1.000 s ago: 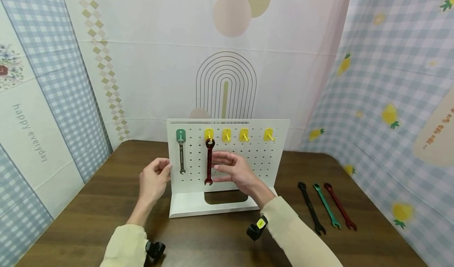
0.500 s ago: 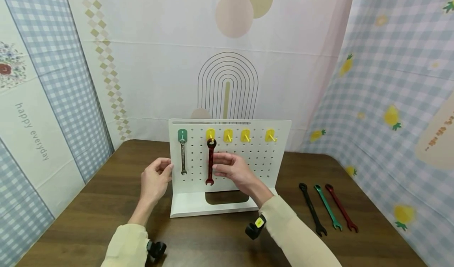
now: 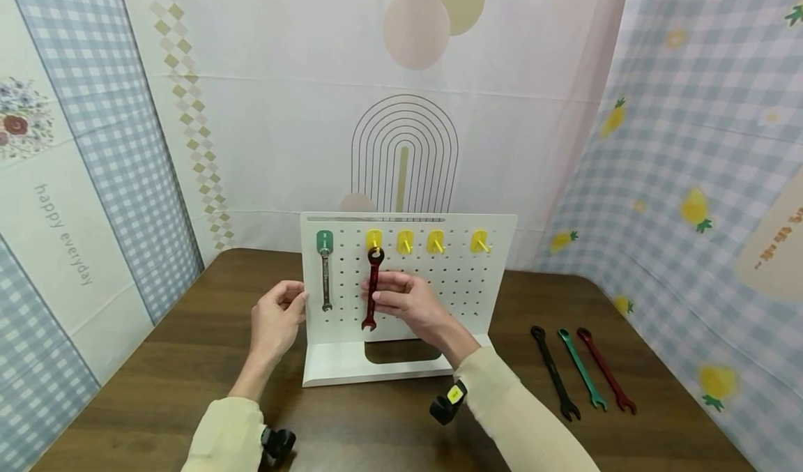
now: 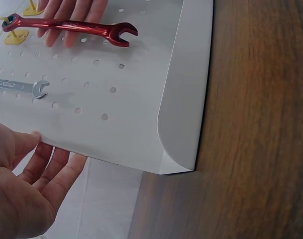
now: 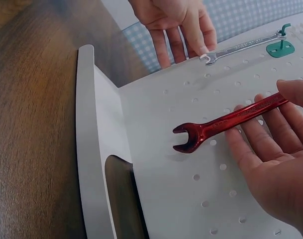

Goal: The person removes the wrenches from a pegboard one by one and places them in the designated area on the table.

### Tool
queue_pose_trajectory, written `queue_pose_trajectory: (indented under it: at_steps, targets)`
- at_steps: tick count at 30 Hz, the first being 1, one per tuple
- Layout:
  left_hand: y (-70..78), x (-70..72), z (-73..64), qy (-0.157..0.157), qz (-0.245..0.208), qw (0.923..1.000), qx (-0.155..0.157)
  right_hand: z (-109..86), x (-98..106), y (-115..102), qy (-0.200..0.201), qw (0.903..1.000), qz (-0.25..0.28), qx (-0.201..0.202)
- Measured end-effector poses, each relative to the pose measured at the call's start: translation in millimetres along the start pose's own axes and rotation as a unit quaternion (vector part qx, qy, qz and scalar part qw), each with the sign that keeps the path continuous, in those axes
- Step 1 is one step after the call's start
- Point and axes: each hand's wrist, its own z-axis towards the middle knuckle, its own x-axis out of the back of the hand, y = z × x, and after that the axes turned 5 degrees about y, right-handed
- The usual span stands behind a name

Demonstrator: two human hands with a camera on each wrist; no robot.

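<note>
Left grip on the board, right grip at the red wrench.
The left grip pinches the board's left edge, thumb in front, fingers behind. Near it the silver wrench hangs from the green hook. Next, the red wrench hangs by its ring end, slightly tilted, on a yellow hook; the right grip, reaching in from the right, seems to pinch its shank between thumb and fingers, how firmly is hard to see. Farther right, a black wrench, green wrench and second red one lie on the bench.
</note>
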Motion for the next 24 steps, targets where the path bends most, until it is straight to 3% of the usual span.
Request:
queue_pose_trajectory:
  at_steps: [8,24]
  targets:
    - [2.0,1.1,-1.4,-0.002,-0.001,1.0,0.0,-0.4,-2.0,1.9,-0.006,1.0,0.0,0.003]
    - [1.0,0.6,-1.6,-0.003,0.001,1.0,0.004,-6.3,-6.2,0.1,0.021,0.9998,-0.005,-0.002]
